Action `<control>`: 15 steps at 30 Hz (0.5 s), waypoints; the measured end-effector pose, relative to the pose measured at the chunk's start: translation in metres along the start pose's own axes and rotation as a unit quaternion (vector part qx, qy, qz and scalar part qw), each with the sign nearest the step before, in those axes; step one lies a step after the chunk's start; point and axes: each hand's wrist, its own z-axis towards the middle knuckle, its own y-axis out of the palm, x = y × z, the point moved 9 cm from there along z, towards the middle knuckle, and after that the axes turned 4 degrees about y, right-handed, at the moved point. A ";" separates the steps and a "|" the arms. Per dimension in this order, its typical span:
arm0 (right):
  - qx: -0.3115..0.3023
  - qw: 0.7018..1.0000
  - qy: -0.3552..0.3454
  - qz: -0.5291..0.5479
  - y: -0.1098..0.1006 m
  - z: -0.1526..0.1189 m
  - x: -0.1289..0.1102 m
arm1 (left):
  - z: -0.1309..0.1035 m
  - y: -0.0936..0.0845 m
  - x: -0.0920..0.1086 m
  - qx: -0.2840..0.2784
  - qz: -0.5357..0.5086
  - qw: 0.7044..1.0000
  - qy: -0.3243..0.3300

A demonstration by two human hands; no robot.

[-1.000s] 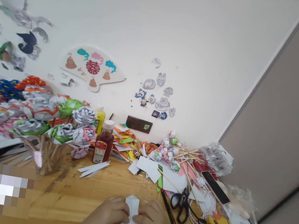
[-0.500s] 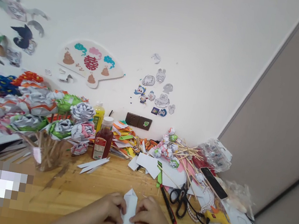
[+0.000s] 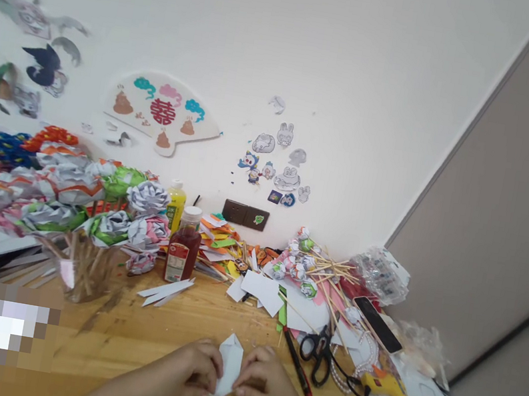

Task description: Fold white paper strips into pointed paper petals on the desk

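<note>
Left hand [image 3: 201,371]: the left edge of the folded paper is being pinched.
Folded paper [image 3: 229,369]: it is being held upright at bottom centre of the frame.
Right hand [image 3: 266,386]: the paper's right edge is being gripped by fingertips.

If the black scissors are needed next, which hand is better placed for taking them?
Probably the right hand: the scissors lie on its side, just beyond the red-and-black pen-like tool. The left hand is farther, across the folded paper.

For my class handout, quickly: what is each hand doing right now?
Left hand: holding the folded white paper.
Right hand: fingers at its right edge.
</note>
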 end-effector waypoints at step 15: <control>0.017 1.000 0.010 0.011 -0.002 0.003 0.001 | 0.002 -0.001 -0.003 0.017 0.029 0.999 -0.004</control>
